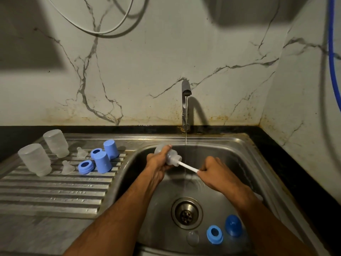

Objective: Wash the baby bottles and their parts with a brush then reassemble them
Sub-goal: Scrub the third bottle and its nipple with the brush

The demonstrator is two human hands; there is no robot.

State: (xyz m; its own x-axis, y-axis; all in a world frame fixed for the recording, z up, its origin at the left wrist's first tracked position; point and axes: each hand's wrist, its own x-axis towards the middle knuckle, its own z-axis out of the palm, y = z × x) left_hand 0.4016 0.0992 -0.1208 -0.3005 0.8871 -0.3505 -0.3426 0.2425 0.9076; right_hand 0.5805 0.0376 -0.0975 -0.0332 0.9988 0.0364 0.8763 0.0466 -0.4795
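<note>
— Over the sink basin point(239, 163), what have you got in your hands?

— My left hand point(158, 161) is wrapped around a frosted baby bottle point(170, 156), tilted with its mouth toward three o'clock. My right hand point(215, 174) is clenched on the white handle of the brush point(188, 167), whose head is inside the bottle's mouth. The two hands are near each other, bridged by the handle.

— And the water?

— The tap point(186, 100) at twelve o'clock is running; the thin stream falls between my hands, just right of the bottle's mouth, crossing the brush handle.

— What lies in the basin?

— Past the drain point(186, 213), toward five o'clock, a blue ring point(214, 234), a darker blue cap point(233, 225) beside it, and a clear teat point(192, 238) to the ring's left.

— The rest of the parts?

— On the ribbed drainboard point(55, 191) at nine to ten o'clock: two frosted bottles point(35, 159) point(56, 143) mouth down, two clear teats point(67, 167) point(81, 152), two blue rings point(85, 166) point(96, 152) and two blue caps point(103, 162) point(110, 149), all well apart from my hands.
</note>
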